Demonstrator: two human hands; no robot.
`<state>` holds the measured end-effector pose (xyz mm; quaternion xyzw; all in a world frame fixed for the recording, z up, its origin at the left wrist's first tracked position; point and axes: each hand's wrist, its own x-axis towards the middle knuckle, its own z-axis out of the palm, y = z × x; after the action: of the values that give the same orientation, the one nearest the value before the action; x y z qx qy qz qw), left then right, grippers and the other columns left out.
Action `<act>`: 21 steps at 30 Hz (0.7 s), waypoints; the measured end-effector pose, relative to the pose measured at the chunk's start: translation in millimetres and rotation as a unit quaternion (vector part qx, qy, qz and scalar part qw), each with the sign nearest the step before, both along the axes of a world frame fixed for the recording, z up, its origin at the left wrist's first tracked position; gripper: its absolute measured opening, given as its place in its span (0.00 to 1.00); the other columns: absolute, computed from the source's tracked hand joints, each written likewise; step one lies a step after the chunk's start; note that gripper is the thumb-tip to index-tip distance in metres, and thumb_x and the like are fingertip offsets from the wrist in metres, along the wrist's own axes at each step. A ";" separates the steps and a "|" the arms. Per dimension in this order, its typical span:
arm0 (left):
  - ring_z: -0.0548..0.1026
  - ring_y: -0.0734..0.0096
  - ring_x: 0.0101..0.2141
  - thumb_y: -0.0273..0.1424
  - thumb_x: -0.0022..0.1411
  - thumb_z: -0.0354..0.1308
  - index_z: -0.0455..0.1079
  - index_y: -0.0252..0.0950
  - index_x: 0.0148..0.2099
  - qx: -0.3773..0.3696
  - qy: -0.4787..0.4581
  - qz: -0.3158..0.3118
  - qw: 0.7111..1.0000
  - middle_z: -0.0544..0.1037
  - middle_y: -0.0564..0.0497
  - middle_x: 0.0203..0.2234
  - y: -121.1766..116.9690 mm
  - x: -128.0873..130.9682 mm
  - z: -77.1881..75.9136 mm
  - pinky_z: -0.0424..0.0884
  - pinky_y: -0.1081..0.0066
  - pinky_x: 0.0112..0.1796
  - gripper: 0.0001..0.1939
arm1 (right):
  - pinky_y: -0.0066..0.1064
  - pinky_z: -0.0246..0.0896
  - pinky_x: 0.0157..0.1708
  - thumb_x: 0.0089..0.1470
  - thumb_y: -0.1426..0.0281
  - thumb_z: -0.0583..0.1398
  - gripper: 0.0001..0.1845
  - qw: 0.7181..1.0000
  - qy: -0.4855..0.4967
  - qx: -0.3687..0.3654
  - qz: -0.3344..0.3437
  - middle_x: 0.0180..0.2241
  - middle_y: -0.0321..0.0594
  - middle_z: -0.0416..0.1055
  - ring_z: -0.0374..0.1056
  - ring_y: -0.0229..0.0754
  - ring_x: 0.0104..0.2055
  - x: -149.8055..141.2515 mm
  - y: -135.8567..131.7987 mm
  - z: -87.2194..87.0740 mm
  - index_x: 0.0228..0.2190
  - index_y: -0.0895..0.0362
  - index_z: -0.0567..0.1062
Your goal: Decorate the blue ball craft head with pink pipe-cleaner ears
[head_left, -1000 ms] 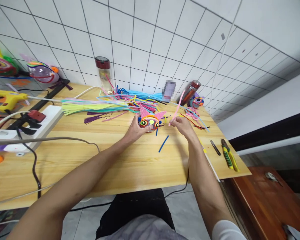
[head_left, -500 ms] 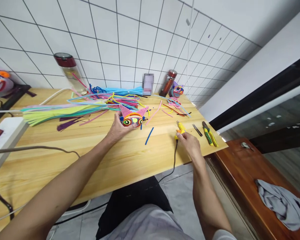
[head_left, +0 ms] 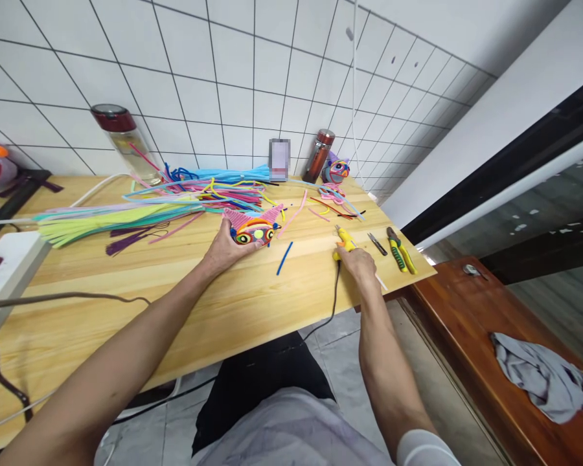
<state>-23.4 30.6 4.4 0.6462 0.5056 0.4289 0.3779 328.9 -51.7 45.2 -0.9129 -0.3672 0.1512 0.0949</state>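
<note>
My left hand (head_left: 223, 249) grips a small colourful craft head (head_left: 255, 230) with pink pointed ears and ringed eyes, its thumb across the lower edge. At the right of the table, my right hand (head_left: 359, 262) is closed on a yellow glue gun (head_left: 346, 241), whose nozzle points away from me. A black cord trails from it over the table's front edge. Between the hands lies a short blue pipe cleaner (head_left: 284, 258). Beyond it, a pink pipe cleaner (head_left: 294, 213) rests on the wood.
Bundles of coloured pipe cleaners (head_left: 126, 217) spread along the back. A glass bottle (head_left: 131, 145), a red-brown flask (head_left: 319, 155) and another craft head (head_left: 336, 169) stand near the wall. A craft knife (head_left: 377, 244) and pliers (head_left: 401, 250) lie right. At left is a power strip (head_left: 17, 259).
My right hand let go of the pink pipe cleaner, moved right and took hold of the yellow glue gun. My left hand kept the craft head. The view swung right.
</note>
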 end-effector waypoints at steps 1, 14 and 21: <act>0.81 0.50 0.51 0.54 0.44 0.80 0.64 0.40 0.55 0.000 -0.002 -0.002 1.000 0.79 0.45 0.47 -0.4 0.3 0.1 0.78 0.56 0.51 0.45 | 0.47 0.68 0.59 0.63 0.52 0.62 0.29 1.000 0.008 0.016 -0.004 0.52 0.72 0.81 0.76 0.68 0.61 0.6 -1.1 -1.1 0.44 0.67 0.85; 0.81 0.53 0.51 0.47 0.48 0.80 0.64 0.40 0.57 0.050 -0.037 -0.002 0.998 0.80 0.43 0.51 -6.3 5.2 17.4 0.79 0.53 0.55 0.42 | 0.33 0.68 0.37 0.44 0.56 0.71 0.22 0.786 0.455 0.399 0.127 0.28 0.32 0.71 0.69 0.40 0.32 -23.0 -45.7 29.4 0.38 0.52 0.74; 0.76 0.49 0.63 0.43 0.53 0.79 0.61 0.39 0.65 0.146 0.036 0.014 0.989 0.74 0.38 0.62 -25.0 -10.6 3.2 0.73 0.50 0.65 0.44 | 0.31 0.55 0.25 0.46 0.61 0.72 0.16 0.711 0.568 0.350 0.221 0.34 0.38 0.73 0.64 0.37 0.27 -60.8 -20.2 42.9 0.37 0.55 0.82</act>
<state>-34.1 5.6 7.7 0.7025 0.4594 0.4800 0.2551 268.1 -71.9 88.0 -0.4492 -0.4621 0.5183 0.5622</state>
